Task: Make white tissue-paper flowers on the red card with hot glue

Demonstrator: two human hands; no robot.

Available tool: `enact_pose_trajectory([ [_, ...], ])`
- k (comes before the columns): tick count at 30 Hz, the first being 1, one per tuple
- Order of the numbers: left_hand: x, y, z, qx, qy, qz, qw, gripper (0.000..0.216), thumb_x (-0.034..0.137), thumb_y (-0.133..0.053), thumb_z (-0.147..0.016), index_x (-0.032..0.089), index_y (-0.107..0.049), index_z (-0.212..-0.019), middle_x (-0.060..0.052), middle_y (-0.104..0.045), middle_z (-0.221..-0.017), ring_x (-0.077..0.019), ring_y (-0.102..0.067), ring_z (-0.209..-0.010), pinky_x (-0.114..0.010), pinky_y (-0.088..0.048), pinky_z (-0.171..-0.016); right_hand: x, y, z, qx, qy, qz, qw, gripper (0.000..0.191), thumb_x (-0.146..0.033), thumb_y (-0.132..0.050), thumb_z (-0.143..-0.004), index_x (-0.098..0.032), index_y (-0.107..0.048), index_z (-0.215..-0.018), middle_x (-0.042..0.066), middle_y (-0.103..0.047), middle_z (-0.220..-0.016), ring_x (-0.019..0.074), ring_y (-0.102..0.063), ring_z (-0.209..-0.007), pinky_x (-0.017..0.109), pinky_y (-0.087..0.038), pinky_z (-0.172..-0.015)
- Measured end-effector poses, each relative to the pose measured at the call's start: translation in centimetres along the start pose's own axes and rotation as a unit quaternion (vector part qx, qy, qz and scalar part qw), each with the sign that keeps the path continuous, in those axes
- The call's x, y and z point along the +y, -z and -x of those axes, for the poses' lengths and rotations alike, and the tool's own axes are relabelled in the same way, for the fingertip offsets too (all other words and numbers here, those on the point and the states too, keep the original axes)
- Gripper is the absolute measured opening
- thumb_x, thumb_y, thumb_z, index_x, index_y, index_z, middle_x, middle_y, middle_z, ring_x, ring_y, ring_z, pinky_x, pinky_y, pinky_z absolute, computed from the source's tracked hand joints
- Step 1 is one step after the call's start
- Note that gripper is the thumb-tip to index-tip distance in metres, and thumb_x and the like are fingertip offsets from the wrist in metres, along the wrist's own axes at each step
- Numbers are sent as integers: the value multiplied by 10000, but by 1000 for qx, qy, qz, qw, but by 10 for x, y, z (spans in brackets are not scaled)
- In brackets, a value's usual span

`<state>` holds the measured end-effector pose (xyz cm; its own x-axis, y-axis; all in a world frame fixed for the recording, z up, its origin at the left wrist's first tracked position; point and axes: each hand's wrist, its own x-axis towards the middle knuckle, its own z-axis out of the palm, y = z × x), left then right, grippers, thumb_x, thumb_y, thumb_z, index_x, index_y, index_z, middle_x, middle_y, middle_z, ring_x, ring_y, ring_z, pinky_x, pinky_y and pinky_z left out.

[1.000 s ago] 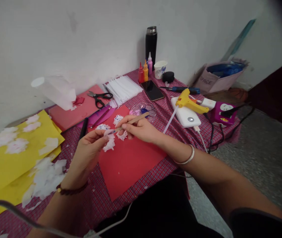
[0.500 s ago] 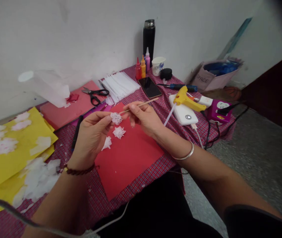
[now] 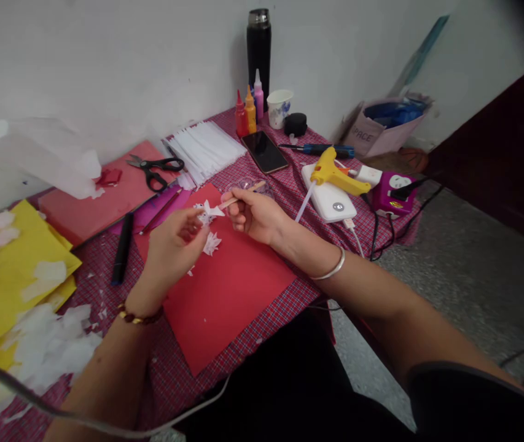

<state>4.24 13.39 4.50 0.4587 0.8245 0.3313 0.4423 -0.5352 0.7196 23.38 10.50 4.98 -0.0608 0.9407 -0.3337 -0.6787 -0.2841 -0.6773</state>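
Observation:
My left hand (image 3: 172,245) pinches a small white paper flower (image 3: 206,213) above a red sheet of paper (image 3: 225,288). My right hand (image 3: 255,215) holds a thin wooden stick (image 3: 243,193) whose tip meets the flower. Another white paper flower (image 3: 211,242) lies on the red sheet just below my left fingers. A small clear dish (image 3: 246,184) sits right behind the stick.
On the checked tablecloth (image 3: 289,184): black scissors (image 3: 153,167) on a pink sheet, white strips (image 3: 204,147), a phone (image 3: 264,151), glue bottles (image 3: 247,113), a black flask (image 3: 258,52), a cup (image 3: 279,107), a yellow glue gun (image 3: 335,175) on a white power bank. Yellow sheets (image 3: 8,270) with white scraps lie left.
The view has swung so everything sits lower-left. My hands stay together on the flower and stick, which I raised off the red sheet a second ago.

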Motion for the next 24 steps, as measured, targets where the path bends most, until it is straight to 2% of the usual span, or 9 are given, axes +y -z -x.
enact_pose_trajectory([
  [2,-7,-3,-1,-52,4,-37,998,110,274,-722,-791,234,-737,-893,-15,-661,-775,-179,-568,-678,-287,-408,-654,-1,3,-4,12,33,38,999,362,-234,-375,-1047,-176,-549,-735,-86,-486,-418,58,-354,-317,171,-301,-368],
  [5,-11,-10,-1,-106,2,-81,991,63,270,-760,-740,231,-722,-772,-19,-615,-711,-194,-534,-662,-300,-348,-632,-1,5,-9,35,101,149,983,376,-214,-423,-1028,-186,-533,-670,-75,-455,-381,73,-321,-308,188,-281,-338],
  [7,-11,-14,-2,-107,4,-83,991,48,215,-741,-724,234,-699,-714,-17,-600,-697,-200,-514,-658,-302,-318,-623,0,5,-10,50,126,219,966,384,-187,-449,-1013,-188,-528,-637,-68,-441,-375,78,-327,-315,194,-258,-326],
  [10,-11,-16,-3,-91,43,-41,994,144,134,-672,-730,236,-645,-633,-3,-584,-613,-191,-489,-602,-300,-299,-605,4,4,-12,50,137,300,943,393,-160,-455,-1004,-190,-521,-618,-59,-447,-383,79,-355,-331,198,-258,-338],
  [15,-13,-13,-5,-94,104,-4,990,148,140,-659,-746,234,-635,-634,13,-599,-557,-172,-502,-540,-292,-308,-579,13,7,-16,-6,156,402,902,330,-135,-474,-984,-177,-540,-663,-51,-508,-438,72,-432,-387,190,-326,-422],
  [19,-12,-12,-6,-100,111,-13,989,126,158,-648,-749,230,-644,-644,11,-604,-560,-174,-522,-549,-288,-322,-581,18,10,-18,-40,161,448,878,292,-153,-472,-976,-176,-540,-692,-44,-547,-488,73,-471,-424,197,-354,-474],
  [24,-17,-12,-5,-113,100,-17,988,118,199,-621,-769,228,-644,-658,7,-586,-570,-177,-500,-556,-289,-305,-570,21,11,-17,-67,164,466,867,254,-166,-477,-977,-176,-539,-731,-31,-588,-534,83,-495,-450,205,-368,-500],
])
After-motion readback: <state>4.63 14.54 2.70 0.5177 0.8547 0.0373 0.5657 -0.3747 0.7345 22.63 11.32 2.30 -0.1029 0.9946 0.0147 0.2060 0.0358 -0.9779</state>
